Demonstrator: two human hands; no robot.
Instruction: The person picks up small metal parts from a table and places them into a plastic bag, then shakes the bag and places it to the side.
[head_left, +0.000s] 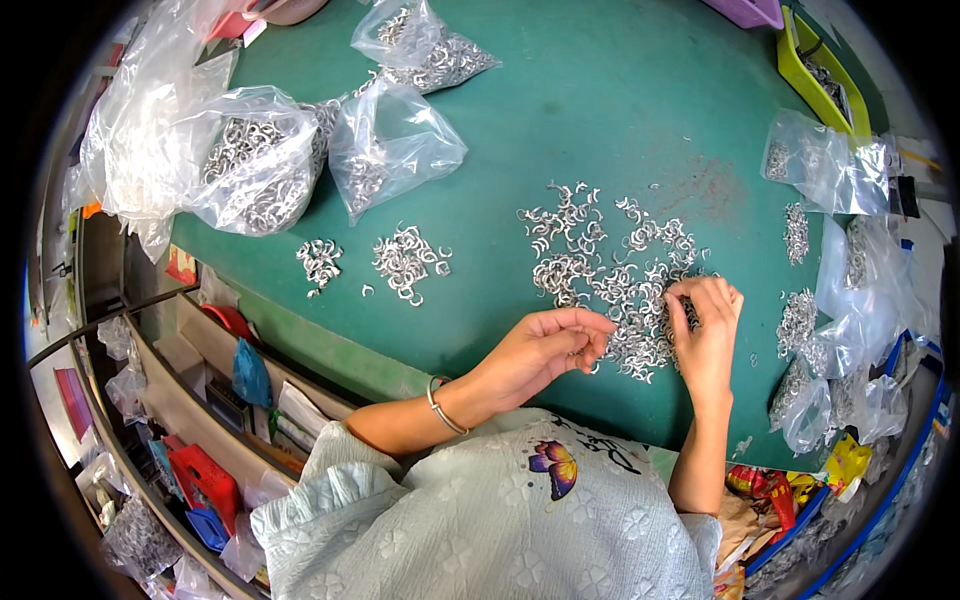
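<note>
A spread of small silvery curved metal pieces (pixel 638 318) lies on the green tabletop in front of me. My left hand (pixel 552 352), with a bangle at its wrist, hovers at the near left edge of this spread. Its fingers are curled toward the thumb, and what they may hold is too small to name. At the right side of the spread my right hand (pixel 708 325) reaches down, thumb and fingertips drawn together among the pieces. Whether a piece sits between those fingertips is hidden. Two smaller heaps, one a loose pile (pixel 403 262) and one a compact pile (pixel 320 265), lie to the left.
Clear plastic bags of metal pieces (pixel 255 175) stand at the far left, beside empty-looking bags (pixel 150 130). More filled bags (pixel 845 370) and small piles (pixel 797 318) line the right edge. A yellow-green bin (pixel 825 75) is at the far right. Cluttered shelves (pixel 215 400) flank the table's left side.
</note>
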